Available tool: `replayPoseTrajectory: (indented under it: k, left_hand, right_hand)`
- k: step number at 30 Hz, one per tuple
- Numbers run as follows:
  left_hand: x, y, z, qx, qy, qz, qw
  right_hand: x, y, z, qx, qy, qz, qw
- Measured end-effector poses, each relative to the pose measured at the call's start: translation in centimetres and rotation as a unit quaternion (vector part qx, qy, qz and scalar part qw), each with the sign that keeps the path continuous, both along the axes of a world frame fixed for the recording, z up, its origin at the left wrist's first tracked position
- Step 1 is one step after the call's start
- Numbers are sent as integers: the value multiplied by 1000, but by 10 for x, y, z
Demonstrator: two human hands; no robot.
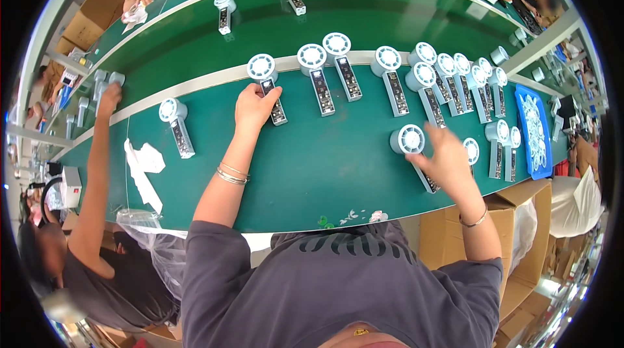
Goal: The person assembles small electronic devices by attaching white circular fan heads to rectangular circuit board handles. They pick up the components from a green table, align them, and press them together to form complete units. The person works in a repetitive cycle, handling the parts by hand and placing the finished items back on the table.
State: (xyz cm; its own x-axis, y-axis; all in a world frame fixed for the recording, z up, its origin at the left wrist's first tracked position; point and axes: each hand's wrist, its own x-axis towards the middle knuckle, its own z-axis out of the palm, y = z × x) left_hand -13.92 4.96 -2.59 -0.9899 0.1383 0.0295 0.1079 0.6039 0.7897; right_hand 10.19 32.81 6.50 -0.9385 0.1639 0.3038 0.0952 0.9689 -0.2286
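Several pale blue units, each with a round vented head and a straight handle baring a dark circuit board, are spread over the green bench. My left hand (255, 108) is closed on the upper handle of one light-blue fan-like unit (262, 67), thumb and fingers at its two sides. Slightly blurred, my right hand (450, 160) has its thumb and fingers apart above another fan-like unit (409, 139), whose handle it partly covers. Its fingertips come close to the handle end of a further unit (424, 77). Whether the right hand touches either cannot be made out.
More units crowd the right, beside a blue tray (535, 132) of white round parts. A raised strip (214, 81) divides the bench from a green lane (175, 49) with two units. White paper (144, 169) lies left, near a co-worker's arm (97, 146). A cardboard box (455, 227) stands front right.
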Motion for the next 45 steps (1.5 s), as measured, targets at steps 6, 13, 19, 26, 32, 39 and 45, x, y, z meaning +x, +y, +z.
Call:
replayPoseTrajectory:
  k: [6,13,19,26,32,39,45]
  left_hand:
    - [34,-14,3,228,-108,-1,968]
    - [99,-60,12,263,-194,-9,945]
    - [145,-110,64,310,-132,-69,939]
    - [171,-148,78,84,-189,-175,963]
    - [174,-139,78,33,-186,-214,958]
    - [174,-143,63,127,-219,-143,957]
    - [175,-145,84,297,-190,-86,932]
  right_hand:
    - [-97,-78,15,-153,-85,29,984]
    - [-182,-119,-94,-164,-63,-103,979]
    - [-51,-93,-14,-331,-79,157,927]
    - [45,-79,13,-282,-159,193,926]
    - [54,-68,7,-258,-251,159,919]
    - [45,-62,17,-370,-208,120,898]
    - [43,-71,42,-504,-59,210,836]
